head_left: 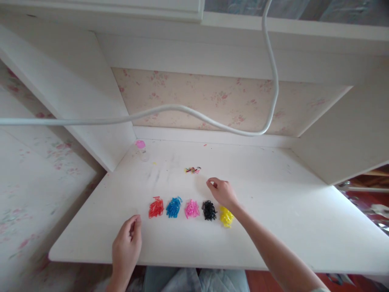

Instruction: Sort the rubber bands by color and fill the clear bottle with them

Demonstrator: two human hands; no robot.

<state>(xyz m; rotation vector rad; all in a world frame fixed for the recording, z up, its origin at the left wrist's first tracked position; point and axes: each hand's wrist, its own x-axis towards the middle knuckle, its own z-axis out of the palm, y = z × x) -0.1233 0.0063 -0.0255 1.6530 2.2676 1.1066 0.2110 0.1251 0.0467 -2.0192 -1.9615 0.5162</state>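
While my left hand (126, 242) and right hand (223, 193) curl, contents unclear, the multicoloured pile (192, 170) stretches left to right.

Bare hands and forearms, pale grey clothing.
The left hand (127, 243) and right hand (223, 191) have slim, rounded fingers (137, 233); the right forearm (267, 251) is long and tapers to the wrist. A light edge of sleeve (319, 290) shows at its lower end, and soft-creased, grey-blue cloth (209, 280) covers the lap.
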